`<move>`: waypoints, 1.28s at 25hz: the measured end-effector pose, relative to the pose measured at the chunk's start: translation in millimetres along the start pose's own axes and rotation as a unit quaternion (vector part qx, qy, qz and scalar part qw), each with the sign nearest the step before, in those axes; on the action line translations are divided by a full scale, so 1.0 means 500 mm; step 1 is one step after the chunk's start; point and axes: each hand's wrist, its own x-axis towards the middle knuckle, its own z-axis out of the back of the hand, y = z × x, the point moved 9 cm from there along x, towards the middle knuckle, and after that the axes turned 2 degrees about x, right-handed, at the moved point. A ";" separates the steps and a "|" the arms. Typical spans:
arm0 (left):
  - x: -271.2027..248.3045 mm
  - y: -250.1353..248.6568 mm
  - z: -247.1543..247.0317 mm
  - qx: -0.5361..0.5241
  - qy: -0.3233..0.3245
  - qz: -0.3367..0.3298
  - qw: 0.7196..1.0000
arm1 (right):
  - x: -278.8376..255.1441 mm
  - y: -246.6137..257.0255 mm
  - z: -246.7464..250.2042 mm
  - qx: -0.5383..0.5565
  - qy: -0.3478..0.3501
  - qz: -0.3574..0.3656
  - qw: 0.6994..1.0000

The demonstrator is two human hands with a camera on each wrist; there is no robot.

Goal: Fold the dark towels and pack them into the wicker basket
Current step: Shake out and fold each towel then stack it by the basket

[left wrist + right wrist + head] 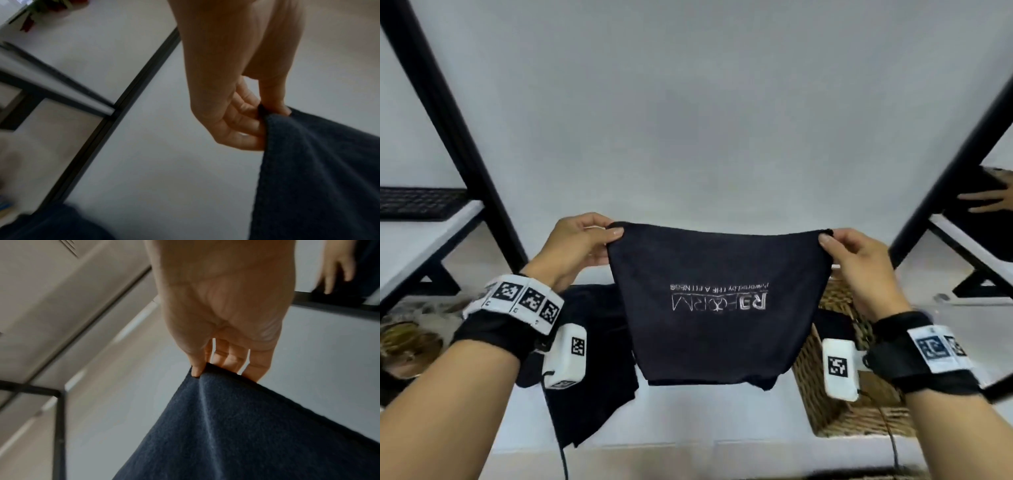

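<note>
Both hands are up in the middle of the head view, and between them we hold one dark towel [717, 301] stretched out in the air. Our left hand [575, 246] pinches its upper left corner between thumb and fingers; our right hand [856, 260] pinches the upper right corner the same way. The wrist views confirm each pinch, with the cloth falling away below the fingertips. The towel hangs with pale lettering across its middle, upside down to us, and its lower edge looks doubled and uneven, so we judge it is either partly folded or just being shaken out; we cannot tell which.

Below it, at lower left of the frame, more dark cloth [592, 370] lies loosely heaped on the white surface [688, 428], and we take this for towels not yet folded. At lower right stands the wicker basket [825, 394], partly hidden by our right wrist. Something dark shows inside it near its upper edge, which may be a towel already packed, though we cannot be sure.

So we judge the task to be somewhere in its middle: the held towel needs folding and placing in the basket, and the heap needs the same after it.

At the far right edge, another person's hand [986, 200] rests on a dark thing on a shelf.
</note>
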 end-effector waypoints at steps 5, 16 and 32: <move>0.097 0.416 -0.088 0.095 -0.016 0.201 0.975 | -0.006 -0.457 -0.045 -0.130 0.022 -0.197 0.971; 0.281 0.778 -0.173 0.281 -0.069 0.251 0.924 | 0.071 -0.861 -0.098 -0.279 0.040 -0.305 0.910; 0.322 0.685 -0.138 0.086 -0.137 0.195 0.968 | 0.171 -0.718 -0.081 -0.195 -0.077 -0.182 0.961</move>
